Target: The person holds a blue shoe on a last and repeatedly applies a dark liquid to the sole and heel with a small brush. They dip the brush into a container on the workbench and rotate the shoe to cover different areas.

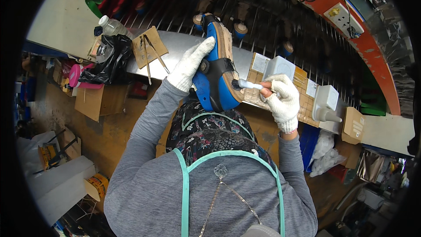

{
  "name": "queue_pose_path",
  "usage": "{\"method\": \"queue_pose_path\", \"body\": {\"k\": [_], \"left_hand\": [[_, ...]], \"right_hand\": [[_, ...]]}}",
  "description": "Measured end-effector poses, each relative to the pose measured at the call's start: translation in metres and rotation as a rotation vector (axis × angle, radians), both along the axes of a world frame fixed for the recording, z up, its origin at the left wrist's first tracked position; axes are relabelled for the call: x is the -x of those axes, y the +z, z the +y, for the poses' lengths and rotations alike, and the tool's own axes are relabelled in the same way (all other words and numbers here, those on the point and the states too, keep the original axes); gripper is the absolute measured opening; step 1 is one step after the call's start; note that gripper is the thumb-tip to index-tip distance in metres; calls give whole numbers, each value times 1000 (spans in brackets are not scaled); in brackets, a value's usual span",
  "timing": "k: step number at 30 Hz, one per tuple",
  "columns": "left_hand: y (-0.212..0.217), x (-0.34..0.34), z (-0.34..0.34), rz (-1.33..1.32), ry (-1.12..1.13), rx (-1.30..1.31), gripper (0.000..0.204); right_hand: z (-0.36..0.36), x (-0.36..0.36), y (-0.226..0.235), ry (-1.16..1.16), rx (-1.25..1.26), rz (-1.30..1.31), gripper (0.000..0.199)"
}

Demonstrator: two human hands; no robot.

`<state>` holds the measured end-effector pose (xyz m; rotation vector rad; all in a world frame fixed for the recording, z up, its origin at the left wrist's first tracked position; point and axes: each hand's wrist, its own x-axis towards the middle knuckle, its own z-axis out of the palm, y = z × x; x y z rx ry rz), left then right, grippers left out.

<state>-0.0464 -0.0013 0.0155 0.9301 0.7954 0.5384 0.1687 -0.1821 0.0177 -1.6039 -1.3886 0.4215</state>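
Note:
My left hand [191,63], in a white knitted glove, grips a blue and black boot [212,77] by its side. The boot is tilted so that its pale tan underside faces right. In my right hand [283,101], gloved with bare fingertips showing, is a brush [251,85] with a pale handle. Its dark bristles touch the heel end of the underside, or lie very close to it. Just beyond the right hand stands a white plastic container [280,67]. The left fingertips lie along the boot's blue upper, and the thumb is partly hidden.
Thin brushes lie on a cardboard piece [150,47] at the left of the metal bench. A clear bottle [115,27] and a black plastic bag [115,59] stand farther left. A white nozzle bottle [325,104] sits at right. Several footwear pieces rest on the dark rack [263,22] behind.

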Motion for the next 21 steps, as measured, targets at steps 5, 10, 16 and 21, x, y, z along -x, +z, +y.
{"method": "queue_pose_path", "body": {"k": [5,10,16,21], "left_hand": [[-1,-21,-7,-204,0,222,66],[-11,-39,-9,-288,-119,425,77],[-39,-66,-23,-663,-499,99,67],[-47,-61,-56,-1062,-829,896,62]], "right_hand": [[1,-8,2,13,-71,-11,16],[6,-16,13,58,-136,19,17],[20,-27,30,182,-196,-12,19],[32,-43,50,322,-171,-165,21]]}}
